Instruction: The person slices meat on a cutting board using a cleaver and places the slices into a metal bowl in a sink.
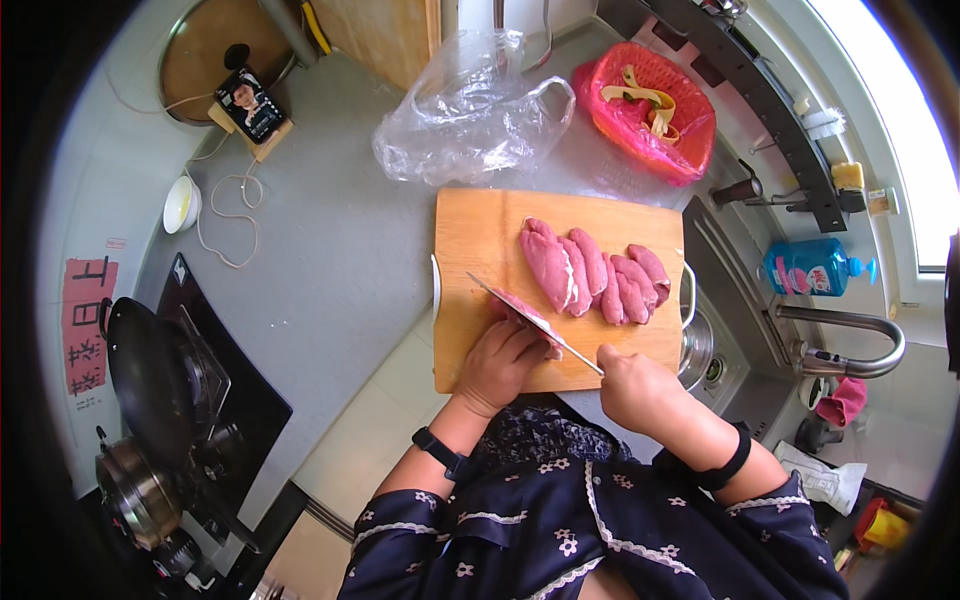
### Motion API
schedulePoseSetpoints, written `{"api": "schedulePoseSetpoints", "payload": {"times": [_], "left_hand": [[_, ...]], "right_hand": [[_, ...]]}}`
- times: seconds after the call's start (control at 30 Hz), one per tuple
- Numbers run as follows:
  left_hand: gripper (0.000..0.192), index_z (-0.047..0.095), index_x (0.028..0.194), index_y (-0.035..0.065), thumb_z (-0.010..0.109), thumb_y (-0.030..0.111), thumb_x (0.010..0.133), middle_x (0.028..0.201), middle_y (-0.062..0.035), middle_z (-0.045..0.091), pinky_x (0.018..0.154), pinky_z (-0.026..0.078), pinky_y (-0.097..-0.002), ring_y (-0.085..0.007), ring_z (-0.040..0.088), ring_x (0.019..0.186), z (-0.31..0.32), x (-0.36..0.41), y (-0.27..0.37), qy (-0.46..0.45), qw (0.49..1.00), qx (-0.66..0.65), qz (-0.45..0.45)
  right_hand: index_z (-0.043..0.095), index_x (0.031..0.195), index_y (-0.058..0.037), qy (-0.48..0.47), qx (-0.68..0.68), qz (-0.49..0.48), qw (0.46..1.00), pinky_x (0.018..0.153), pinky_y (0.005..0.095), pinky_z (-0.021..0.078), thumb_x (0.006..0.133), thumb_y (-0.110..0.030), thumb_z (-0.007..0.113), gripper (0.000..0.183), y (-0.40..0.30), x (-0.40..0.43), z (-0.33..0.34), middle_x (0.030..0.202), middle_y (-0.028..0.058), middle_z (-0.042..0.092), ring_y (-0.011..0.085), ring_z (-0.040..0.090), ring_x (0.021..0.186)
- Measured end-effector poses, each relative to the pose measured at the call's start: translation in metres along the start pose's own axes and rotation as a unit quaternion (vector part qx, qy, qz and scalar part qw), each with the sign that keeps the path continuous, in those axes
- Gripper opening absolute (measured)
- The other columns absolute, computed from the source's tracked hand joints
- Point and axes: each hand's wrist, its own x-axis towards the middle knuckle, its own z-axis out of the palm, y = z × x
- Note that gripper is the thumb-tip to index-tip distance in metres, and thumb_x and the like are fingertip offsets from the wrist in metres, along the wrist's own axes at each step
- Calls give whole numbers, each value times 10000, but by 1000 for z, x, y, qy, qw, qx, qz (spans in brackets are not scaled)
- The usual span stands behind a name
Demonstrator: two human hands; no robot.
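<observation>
My right hand (637,390) grips the handle of a kitchen knife (529,319), whose blade points to the upper left. Under the blade lies a piece of raw meat (517,301) near the front of a wooden cutting board (480,225). With bent fingers, my left hand (496,364) presses on that piece, close beside the blade; part of the meat is hidden by the hand and knife. Behind them, several pink pieces of raw meat (551,262) lie side by side across the board.
Beyond the board sit a clear plastic bag (480,127) and a red basket (701,112) lined with pink plastic, holding peels. Right is a sink with a faucet (847,364) and a blue soap bottle (806,268). A wok (142,375) stands on the left cooktop; a white bowl (180,206) is nearby.
</observation>
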Motion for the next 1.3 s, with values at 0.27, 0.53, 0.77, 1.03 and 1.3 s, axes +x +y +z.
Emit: {"api": "schedulePoseSetpoints", "payload": {"times": [0.27,0.53,0.77,1.03,1.3], "left_hand": [[232,709,970,123,657,147,746,985,-35,632,882,495,-387,-256,567,981,2,-2,-6,15,1000,16,-5],[231,705,985,136,651,184,766,1021,-9,606,881,483,-387,-241,556,1015,2,-8,-1,6,998,40,51],[202,698,980,162,660,229,793,1035,2,611,837,474,-375,-210,560,1003,-1,6,-1,-7,992,80,100],[205,703,966,187,705,212,763,1014,-1,622,821,480,-382,-208,568,949,-1,16,-6,-42,995,10,90],[206,707,969,200,695,200,764,1001,14,634,824,478,-372,-202,570,944,-6,17,-7,-40,998,-4,51]], "right_hand": [[564,919,36,57,-7,-80,995,626,454,560,840,-126,545,181,-32,49,0,803,257,667,381,686,736],[571,958,1,113,55,-62,990,684,482,552,834,-149,576,195,-6,37,17,824,245,673,403,679,787],[560,968,-1,110,64,-47,991,665,487,547,847,-161,558,200,-4,28,15,801,245,671,401,678,778],[531,1012,7,7,45,19,999,662,502,542,818,-80,495,216,31,-14,20,768,246,669,404,679,737],[541,988,10,-26,50,6,998,690,502,539,797,-57,499,207,20,1,2,791,248,672,409,677,777]]}}
